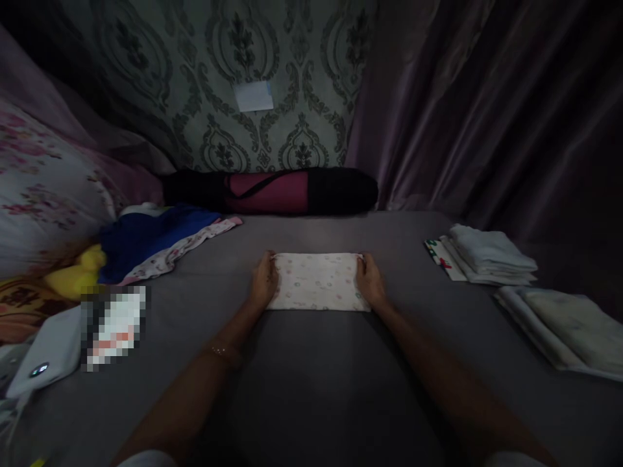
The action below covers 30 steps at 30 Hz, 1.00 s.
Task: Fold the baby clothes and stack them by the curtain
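A small white cloth with a faint printed pattern [317,281] lies folded into a rectangle on the grey bed sheet [311,383], straight ahead of me. My left hand [264,280] rests on its left edge, fingers curled over the far corner. My right hand [370,280] rests on the right edge in the same way. Both hands pinch the cloth at its far corners. A thin bracelet sits on my left wrist.
Folded pale cloths [487,254] and a larger folded stack [564,327] lie at the right. A blue garment and patterned cloth [156,241] lie at the left, beside a yellow soft toy [78,272]. A dark rolled mat bag [272,191] lies against the wall.
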Available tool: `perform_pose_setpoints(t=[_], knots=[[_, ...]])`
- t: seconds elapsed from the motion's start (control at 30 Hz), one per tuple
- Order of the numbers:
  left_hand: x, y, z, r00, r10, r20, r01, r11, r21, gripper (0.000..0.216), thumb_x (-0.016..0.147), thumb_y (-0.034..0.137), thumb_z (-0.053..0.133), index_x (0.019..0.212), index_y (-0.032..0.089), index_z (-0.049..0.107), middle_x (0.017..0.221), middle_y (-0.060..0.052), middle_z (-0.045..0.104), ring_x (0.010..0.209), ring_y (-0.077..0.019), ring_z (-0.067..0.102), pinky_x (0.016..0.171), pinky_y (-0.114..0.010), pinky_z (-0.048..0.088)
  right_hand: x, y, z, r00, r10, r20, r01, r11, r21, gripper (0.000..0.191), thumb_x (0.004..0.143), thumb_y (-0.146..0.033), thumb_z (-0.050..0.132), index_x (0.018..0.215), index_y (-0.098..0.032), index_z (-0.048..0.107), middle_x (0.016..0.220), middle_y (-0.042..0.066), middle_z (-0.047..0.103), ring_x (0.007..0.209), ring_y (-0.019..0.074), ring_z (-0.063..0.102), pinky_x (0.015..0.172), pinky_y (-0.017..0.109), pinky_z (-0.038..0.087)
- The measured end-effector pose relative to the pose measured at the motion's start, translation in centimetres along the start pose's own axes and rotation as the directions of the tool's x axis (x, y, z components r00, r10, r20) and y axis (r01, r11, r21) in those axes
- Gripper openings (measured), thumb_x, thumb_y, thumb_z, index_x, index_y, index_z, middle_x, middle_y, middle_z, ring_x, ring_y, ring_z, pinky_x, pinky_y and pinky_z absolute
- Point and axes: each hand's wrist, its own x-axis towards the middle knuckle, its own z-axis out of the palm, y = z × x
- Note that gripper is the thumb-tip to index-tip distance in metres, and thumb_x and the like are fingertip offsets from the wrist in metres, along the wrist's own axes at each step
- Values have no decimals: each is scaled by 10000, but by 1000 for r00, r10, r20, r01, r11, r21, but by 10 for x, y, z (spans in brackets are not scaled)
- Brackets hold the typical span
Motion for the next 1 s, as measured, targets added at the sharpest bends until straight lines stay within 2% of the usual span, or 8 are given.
perform_pose_setpoints(t=[0.1, 0.3, 0.57, 0.7, 0.8, 0.87, 0.93, 1.0], knots=[[3, -2, 2, 1000, 1, 6, -2, 997, 77, 272, 918, 242, 344, 1125, 186, 511, 863, -59, 631, 795, -195, 622, 755, -313, 477, 2, -2, 0, 999, 18, 27, -16, 997, -76, 362, 964, -352, 302, 1196, -208, 539, 971, 87, 677, 861, 201, 618, 734, 269, 409], [8, -4, 6, 992, -126, 26, 118, 971, 206, 227, 906, 269, 380, 1076, 167, 491, 811, -69, 636, 724, -197, 637, 664, -283, 459, 13, 3, 4, 993, 108, 47, -99, 983, -156, 341, 946, -349, 364, 1125, -155, 580, 959, 110, 686, 854, 206, 635, 698, 259, 409], [11, -10, 6, 990, -136, 45, 116, 944, 310, 241, 893, 343, 424, 1029, 157, 490, 759, -69, 638, 747, -224, 647, 660, -292, 445, 23, 7, 5, 984, 168, 61, -155, 972, -178, 294, 899, -304, 422, 1018, -127, 625, 918, 120, 700, 852, 209, 652, 669, 244, 426], [13, -12, -4, 983, -171, 62, 144, 942, 302, 274, 897, 368, 430, 1043, 148, 502, 807, -88, 647, 790, -228, 647, 692, -303, 462, 24, 4, -6, 977, 173, 128, -131, 950, -283, 320, 912, -327, 413, 1031, -129, 633, 937, 142, 698, 891, 218, 654, 707, 259, 438], [9, -8, -16, 995, -94, 19, 81, 928, 364, 306, 902, 364, 423, 1082, 131, 509, 921, -126, 639, 855, -242, 637, 757, -336, 477, 19, -7, -21, 973, 183, 140, -112, 908, -403, 342, 932, -352, 401, 1053, -117, 618, 951, 171, 684, 914, 243, 653, 749, 300, 447], [3, 3, -19, 1000, 25, 6, -25, 907, 421, 294, 909, 321, 406, 1090, 123, 526, 1012, -155, 618, 950, -259, 614, 830, -371, 469, 11, -21, -26, 987, 122, 107, -57, 879, -473, 298, 935, -251, 383, 1086, -101, 591, 990, 190, 663, 932, 252, 646, 781, 329, 451], [-5, 19, -14, 984, 155, 85, -177, 887, 426, 285, 917, 257, 374, 1102, 126, 546, 1075, -158, 612, 1039, -256, 585, 905, -385, 447, 0, -39, -21, 990, -50, 133, 110, 864, -492, 311, 906, -124, 355, 1131, -92, 568, 1066, 201, 637, 992, 248, 620, 838, 349, 446], [-13, 37, 0, 938, 260, 228, -332, 861, 385, 324, 909, 186, 349, 1159, 127, 547, 1170, -151, 605, 1130, -236, 551, 982, -377, 412, -12, -58, -6, 925, -300, 232, 373, 826, -423, 378, 898, -91, 323, 1202, -90, 548, 1191, 198, 598, 1128, 243, 549, 954, 366, 399]])
